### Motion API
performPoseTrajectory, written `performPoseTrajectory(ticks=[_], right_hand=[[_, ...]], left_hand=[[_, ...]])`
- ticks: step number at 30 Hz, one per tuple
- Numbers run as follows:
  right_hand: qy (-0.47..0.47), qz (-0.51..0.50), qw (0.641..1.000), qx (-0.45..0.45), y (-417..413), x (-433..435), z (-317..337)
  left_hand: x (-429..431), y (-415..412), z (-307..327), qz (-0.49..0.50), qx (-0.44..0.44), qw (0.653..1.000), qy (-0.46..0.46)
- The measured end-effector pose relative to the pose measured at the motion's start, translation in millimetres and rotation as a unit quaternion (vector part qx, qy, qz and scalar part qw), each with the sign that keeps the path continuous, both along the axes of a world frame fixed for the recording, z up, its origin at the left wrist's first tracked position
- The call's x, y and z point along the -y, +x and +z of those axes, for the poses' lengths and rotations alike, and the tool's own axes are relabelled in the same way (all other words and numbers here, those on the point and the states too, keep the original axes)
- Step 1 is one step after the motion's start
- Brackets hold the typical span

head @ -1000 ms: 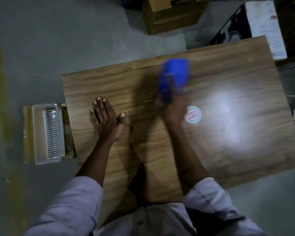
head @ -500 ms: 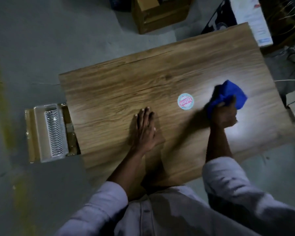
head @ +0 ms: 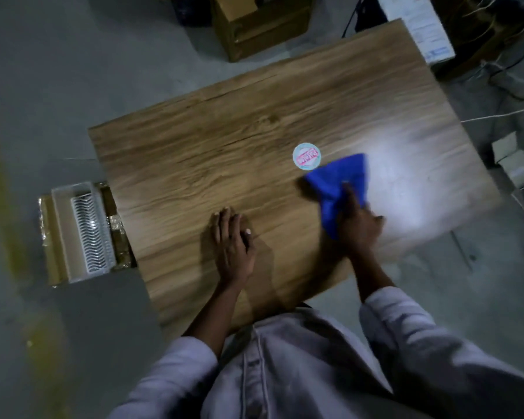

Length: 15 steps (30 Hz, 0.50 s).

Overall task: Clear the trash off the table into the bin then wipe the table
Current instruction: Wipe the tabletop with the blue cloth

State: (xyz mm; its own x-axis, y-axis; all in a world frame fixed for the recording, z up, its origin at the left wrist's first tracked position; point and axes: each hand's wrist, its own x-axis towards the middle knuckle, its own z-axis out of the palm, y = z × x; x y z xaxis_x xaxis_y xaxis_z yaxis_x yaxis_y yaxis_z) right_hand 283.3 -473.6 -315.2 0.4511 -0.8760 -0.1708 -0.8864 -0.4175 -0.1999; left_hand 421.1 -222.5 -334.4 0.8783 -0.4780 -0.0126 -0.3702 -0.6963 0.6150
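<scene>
On my feed the right hand [head: 357,228] grips a soft blue cloth [head: 339,176], fingers curled into its bunched folds. Its triangular flap is spread just beside the round sticker [head: 306,156] on the wood-grain table [head: 194,152]. The left hand [head: 232,246] lies flat and empty, nearer me than the sticker. Far left of the sticker, a ridged clear tray [head: 87,234] sits in the brown bin [head: 47,243].

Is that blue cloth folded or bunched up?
Bunched: the right hand grips one end of the blue cloth; the rest fans out.
</scene>
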Motion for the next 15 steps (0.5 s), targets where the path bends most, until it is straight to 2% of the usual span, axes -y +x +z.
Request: performPoseTrajectory(ticks=[2, 4, 5, 6, 8, 10, 11, 13, 15], right_hand=[[0.020, -0.191, 0.981, 0.027, -18, 33, 16], [0.008, -0.274, 0.958, 0.084, -17, 35, 30], [-0.004, -0.253, 0.961, 0.112, -8, 23, 33], [-0.011, -0.189, 0.971, 0.147, 4, 4, 34], [0.018, 0.018, 0.983, 0.180, 22, -54, 32], [0.007, 0.231, 0.967, 0.108, 17, -118, 20], [0.005, 0.286, 0.955, 0.082, 8, -138, 16], [0.018, 0.305, 0.951, 0.056, -20, -144, 13], [-0.017, 0.263, 0.962, 0.064, -57, -113, 5]], left_hand=[[5, -7, 4, -0.015, -0.011, 0.999, 0.028], [7, -17, 7, -0.026, -0.024, 0.997, 0.070], [8, -24, 10, -0.029, -0.030, 0.995, 0.090], [8, -30, 13, -0.032, -0.032, 0.993, 0.105], [7, -42, 17, -0.030, -0.038, 0.992, 0.120], [1, -55, 22, -0.010, -0.058, 0.990, 0.127], [-3, -63, 24, 0.001, -0.077, 0.988, 0.132], [-12, -82, 29, 0.017, -0.102, 0.985, 0.138], [-23, -100, 29, 0.010, -0.104, 0.985, 0.139]])
